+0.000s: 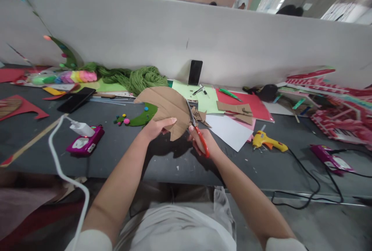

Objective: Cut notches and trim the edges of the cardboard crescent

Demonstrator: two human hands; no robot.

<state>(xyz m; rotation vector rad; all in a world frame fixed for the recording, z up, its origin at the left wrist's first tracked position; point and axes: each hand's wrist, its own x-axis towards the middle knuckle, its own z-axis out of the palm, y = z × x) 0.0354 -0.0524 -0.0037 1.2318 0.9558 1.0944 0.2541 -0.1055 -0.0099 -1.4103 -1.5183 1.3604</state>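
My left hand (158, 127) grips a rounded piece of brown cardboard (168, 103) by its lower edge, thumb on top. The cardboard is held above the table and has a notch on its left side. In my right hand (200, 140) are scissors (204, 144) with red handles, their blades pointing up along the cardboard's right edge. Whether the blades are parted is hard to make out. Partly hidden beneath the cardboard lies a green felt crescent (142, 116) with small colored pom-poms. Small cardboard scraps (200, 116) lie just right of the blades.
Green yarn (145, 80) and a standing phone (195, 72) are at the back. A yellow glue gun (269, 141) and white paper (229, 130) lie to the right. On the left are a purple power strip (85, 141), another phone (76, 99) and a white cable (55, 158).
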